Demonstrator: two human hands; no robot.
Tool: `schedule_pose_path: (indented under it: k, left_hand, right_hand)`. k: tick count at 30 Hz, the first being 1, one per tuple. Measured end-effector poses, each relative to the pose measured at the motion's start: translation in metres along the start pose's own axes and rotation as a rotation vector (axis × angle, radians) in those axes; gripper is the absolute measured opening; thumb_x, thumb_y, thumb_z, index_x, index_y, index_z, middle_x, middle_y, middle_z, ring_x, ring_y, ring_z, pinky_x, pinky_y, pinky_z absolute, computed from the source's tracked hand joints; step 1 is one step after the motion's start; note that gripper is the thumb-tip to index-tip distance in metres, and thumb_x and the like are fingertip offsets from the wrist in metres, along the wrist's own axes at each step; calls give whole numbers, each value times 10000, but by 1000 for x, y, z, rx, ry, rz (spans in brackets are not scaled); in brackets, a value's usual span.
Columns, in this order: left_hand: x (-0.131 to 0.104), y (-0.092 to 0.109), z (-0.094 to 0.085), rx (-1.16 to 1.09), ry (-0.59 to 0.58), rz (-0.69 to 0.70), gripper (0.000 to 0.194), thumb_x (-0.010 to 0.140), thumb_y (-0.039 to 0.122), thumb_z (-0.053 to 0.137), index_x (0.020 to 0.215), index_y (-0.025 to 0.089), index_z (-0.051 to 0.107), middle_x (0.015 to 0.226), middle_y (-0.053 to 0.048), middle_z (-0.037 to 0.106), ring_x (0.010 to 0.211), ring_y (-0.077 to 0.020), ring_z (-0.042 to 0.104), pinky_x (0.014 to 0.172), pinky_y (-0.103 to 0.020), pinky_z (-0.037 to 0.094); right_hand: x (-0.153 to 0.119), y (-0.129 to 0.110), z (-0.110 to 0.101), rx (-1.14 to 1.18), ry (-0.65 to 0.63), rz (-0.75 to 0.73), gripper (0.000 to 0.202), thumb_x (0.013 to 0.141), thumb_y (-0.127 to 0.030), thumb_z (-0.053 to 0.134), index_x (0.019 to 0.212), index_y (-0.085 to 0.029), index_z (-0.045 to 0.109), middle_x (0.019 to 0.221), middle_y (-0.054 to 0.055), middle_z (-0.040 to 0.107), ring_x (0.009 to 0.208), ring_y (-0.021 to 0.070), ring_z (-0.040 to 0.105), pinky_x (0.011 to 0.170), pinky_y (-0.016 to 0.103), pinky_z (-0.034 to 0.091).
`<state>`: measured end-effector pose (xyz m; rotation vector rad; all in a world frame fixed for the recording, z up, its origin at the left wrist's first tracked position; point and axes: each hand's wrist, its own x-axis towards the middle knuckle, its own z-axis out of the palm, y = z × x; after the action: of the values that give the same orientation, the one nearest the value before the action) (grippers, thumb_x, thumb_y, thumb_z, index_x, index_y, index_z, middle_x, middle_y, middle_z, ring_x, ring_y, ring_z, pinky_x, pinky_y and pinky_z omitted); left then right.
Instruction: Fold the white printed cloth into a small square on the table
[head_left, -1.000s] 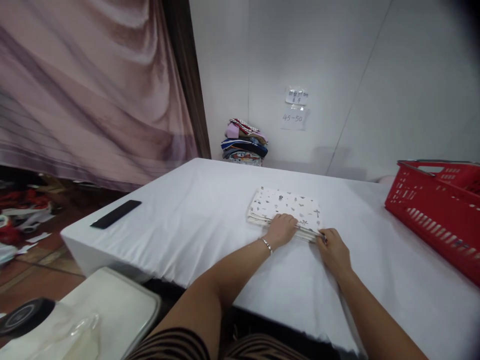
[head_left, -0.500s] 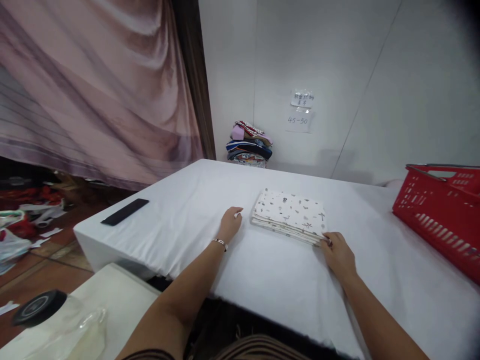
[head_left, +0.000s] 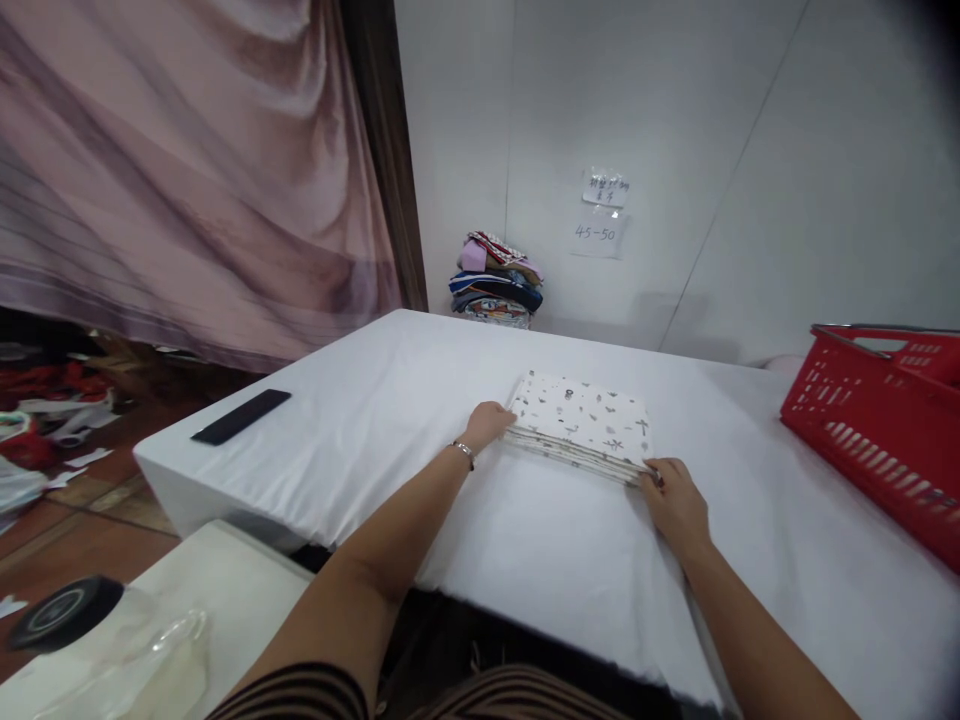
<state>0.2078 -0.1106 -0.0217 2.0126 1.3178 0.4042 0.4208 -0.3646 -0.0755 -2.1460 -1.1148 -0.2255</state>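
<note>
A folded white cloth [head_left: 581, 415] with small grey and dark printed figures lies flat in several layers on the white-covered table [head_left: 360, 400]. At its left near corner, my left hand [head_left: 487, 425], a bracelet on the wrist, pinches the edge of the layers. My right hand [head_left: 675, 500], wearing a ring, grips the right near corner between thumb and fingers. The thumbs are partly out of sight.
To the right stands a red plastic basket [head_left: 877, 430]. A black flat object [head_left: 241, 416] rests near the table's left edge. Behind the table is a stack of folded fabrics [head_left: 496, 285]. A clear jug [head_left: 150, 660] with a black lid stands at lower left, and a pink curtain [head_left: 225, 180] hangs behind.
My left hand has moved right, from beside the folded cloth to its left corner, and closed on it. My right hand keeps its hold on the right corner.
</note>
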Motion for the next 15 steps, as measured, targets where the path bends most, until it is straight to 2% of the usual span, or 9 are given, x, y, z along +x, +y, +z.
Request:
schedule_pose_path:
  k: [8,11,15]
  left_hand:
    - [-1,-15,4,-52,-6,-41,223,724,369,574,626,171,548,638,-4,585,631,-128,554,530,-213,360]
    - [0,-14,3,-47,-7,-55,197,700,360,599,664,173,552,636,-5,584,635,-136,550,529,-220,353]
    - [5,-8,1,-37,-42,-71,209,676,326,616,583,167,517,535,-5,530,587,-139,527,513,-231,336]
  right_hand:
    - [1,-3,-1,18,-7,37,240,812,-327,449,963,-229,607,1017,1,570,718,123,563,628,267,406]
    - [1,1,1,-20,1,33,268,817,-346,442,993,-230,607,1017,14,560,726,134,556,617,273,398]
    - [1,4,2,-71,-14,55,295,823,-364,433,1028,-234,602,1010,18,552,744,146,549,617,277,397]
